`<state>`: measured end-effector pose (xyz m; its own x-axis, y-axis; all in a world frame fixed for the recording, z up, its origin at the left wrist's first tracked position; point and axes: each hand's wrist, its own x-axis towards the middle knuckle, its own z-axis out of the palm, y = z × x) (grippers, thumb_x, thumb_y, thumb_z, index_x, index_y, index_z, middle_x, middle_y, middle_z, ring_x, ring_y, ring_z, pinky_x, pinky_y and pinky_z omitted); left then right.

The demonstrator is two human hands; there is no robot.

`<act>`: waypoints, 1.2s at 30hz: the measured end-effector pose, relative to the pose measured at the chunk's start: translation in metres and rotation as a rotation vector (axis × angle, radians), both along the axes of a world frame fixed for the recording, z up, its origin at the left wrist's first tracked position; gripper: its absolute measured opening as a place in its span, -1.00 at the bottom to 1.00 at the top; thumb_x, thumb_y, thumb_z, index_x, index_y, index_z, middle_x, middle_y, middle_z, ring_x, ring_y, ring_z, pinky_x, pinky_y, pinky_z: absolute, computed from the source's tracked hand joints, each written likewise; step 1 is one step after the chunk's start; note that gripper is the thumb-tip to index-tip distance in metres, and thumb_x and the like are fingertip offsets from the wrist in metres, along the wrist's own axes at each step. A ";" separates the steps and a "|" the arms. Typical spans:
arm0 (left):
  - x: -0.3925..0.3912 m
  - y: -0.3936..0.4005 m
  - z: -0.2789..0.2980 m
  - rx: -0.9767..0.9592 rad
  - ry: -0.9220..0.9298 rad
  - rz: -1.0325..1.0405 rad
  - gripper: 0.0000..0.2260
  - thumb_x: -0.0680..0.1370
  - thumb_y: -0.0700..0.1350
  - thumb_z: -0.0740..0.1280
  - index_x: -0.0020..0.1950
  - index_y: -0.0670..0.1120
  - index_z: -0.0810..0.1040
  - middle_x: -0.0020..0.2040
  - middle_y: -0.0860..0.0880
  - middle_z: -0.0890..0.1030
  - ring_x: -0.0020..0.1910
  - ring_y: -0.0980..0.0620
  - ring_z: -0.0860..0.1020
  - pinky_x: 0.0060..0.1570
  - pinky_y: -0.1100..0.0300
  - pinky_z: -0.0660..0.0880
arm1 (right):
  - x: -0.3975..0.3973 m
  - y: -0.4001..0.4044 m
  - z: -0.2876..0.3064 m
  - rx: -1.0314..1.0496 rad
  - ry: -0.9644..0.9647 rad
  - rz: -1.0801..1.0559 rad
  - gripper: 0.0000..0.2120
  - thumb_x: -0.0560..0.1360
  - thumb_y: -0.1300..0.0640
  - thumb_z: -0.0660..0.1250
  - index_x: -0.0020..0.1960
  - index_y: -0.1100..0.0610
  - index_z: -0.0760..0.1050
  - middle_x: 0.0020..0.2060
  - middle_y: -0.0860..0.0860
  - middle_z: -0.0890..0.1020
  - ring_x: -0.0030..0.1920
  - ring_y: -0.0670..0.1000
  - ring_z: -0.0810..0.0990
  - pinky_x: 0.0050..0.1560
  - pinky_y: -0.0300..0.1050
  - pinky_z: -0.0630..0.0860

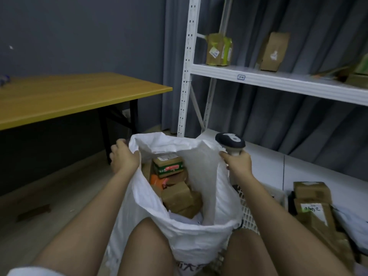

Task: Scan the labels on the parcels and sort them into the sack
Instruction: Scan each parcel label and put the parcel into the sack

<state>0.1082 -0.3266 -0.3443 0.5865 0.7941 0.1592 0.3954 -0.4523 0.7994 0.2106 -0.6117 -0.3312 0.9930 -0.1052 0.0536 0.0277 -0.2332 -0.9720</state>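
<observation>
White sack [199, 242] held open between both hands, boxed parcels [179, 198] inside. Left hand [124, 158] grips its rim; right hand [238, 163] grips scanner [231, 143] plus rim. More parcels [312, 204] right of right hand.

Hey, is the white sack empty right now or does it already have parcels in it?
Partly filled. The white sack is held open by both hands, and several brown parcels lie inside, well below its rim.

Dim and bluish throughout — soft with slight blur, bowed by wide-angle distortion at the edges, shadows faint.
</observation>
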 end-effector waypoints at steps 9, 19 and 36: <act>0.009 -0.148 0.035 0.088 -0.295 -0.454 -0.64 0.55 -0.11 0.33 0.34 -0.05 0.40 0.36 -0.10 0.34 0.34 -0.11 0.33 0.31 -0.02 0.33 | -0.057 -0.115 0.029 0.303 -0.149 -0.157 -0.85 0.47 0.24 0.44 0.02 0.18 0.53 -0.14 0.08 0.67 -0.23 -0.09 0.70 -0.38 -0.22 0.49; 0.022 -0.389 0.006 0.036 -0.216 -0.998 -0.67 0.56 -0.10 0.33 0.32 -0.08 0.42 0.28 -0.09 0.40 0.26 -0.07 0.42 0.26 0.00 0.40 | -0.144 -0.328 -0.028 0.212 -0.036 -0.526 -0.84 0.41 0.23 0.50 -0.09 0.23 0.55 -0.30 0.11 0.64 -0.32 0.04 0.65 -0.38 -0.15 0.54; 0.066 -0.585 -0.170 -0.075 0.319 -1.380 -0.64 0.52 -0.04 0.40 0.27 -0.11 0.45 0.26 -0.11 0.48 0.22 -0.07 0.48 0.22 -0.03 0.45 | -0.148 -0.498 -0.190 0.274 0.265 -0.932 -0.70 0.42 0.23 0.48 0.09 0.33 0.56 -0.12 0.21 0.65 -0.20 0.11 0.61 -0.29 -0.15 0.49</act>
<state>0.1746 -0.9118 -0.5143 0.8885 -0.4364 -0.1417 -0.1566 -0.5788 0.8003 0.0629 -1.1094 -0.5207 0.4848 -0.8219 -0.2992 -0.2765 0.1805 -0.9439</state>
